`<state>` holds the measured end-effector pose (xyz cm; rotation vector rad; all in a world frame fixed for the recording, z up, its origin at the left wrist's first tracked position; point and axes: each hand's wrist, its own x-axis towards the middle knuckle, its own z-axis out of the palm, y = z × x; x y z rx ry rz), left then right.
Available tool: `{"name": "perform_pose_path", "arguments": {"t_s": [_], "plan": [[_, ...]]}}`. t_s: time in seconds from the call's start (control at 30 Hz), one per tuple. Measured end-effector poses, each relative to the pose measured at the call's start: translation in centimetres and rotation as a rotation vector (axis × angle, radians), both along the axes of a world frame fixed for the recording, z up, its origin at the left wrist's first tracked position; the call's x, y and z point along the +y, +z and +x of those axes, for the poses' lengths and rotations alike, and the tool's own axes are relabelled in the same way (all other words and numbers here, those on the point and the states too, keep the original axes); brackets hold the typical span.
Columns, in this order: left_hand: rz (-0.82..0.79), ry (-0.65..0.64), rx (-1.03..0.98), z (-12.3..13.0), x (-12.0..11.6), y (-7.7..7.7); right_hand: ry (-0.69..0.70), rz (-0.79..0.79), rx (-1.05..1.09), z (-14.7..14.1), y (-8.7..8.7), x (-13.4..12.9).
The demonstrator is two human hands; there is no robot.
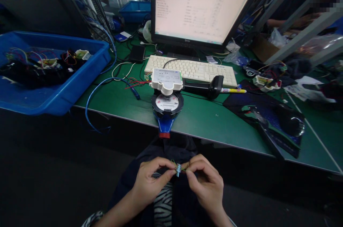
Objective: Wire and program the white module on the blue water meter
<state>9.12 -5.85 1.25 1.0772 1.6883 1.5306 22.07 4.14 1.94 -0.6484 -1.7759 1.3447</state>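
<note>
Light-blue connector (178, 170) — pinched between both hands (178, 181) — green table edge (128, 121) beyond

Head-worn view, facing forward (and down).

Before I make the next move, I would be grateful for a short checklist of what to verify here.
1. Small light-blue part steadied at the left hand's fingertips: ok.
2. Thin wire pinched by the right hand: ok, it seems.
3. Wire firmly seated in the part: cannot tell, too small.
4. Meter wholly on the table: not ok, its red-ringed end juts past the front edge.
5. Blue cable kept off the edge: not ok, it hangs over the front.
6. Monitor on: ok, though its text is blurred.
</note>
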Motion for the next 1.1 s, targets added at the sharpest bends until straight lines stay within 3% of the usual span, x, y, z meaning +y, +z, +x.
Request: {"name": "perform_pose_path", "arguments": {"t_s": [0.43, 0.63, 0.9, 1.1], "plan": [[-0.045, 0.038, 0.126, -0.2, -0.2, 0.6, 0.011, -0.004, -0.028, 0.2, -0.5, 0.3], [-0.069, -0.01, 0.138, -0.4, -0.2, 0.7, 0.04, -0.004, -0.027, 0.3, -0.7, 0.4], [-0.118, -0.055, -0.282, 0.0, 0.6, 0.9, 0.009, -0.001, -0.023, -0.1, -0.2, 0.1], [-0.154, -0.065, -0.426, 0.0, 0.8, 1.3, -0.021, 0.03, -0.021, -0.3, -0.2, 0.2]]}}
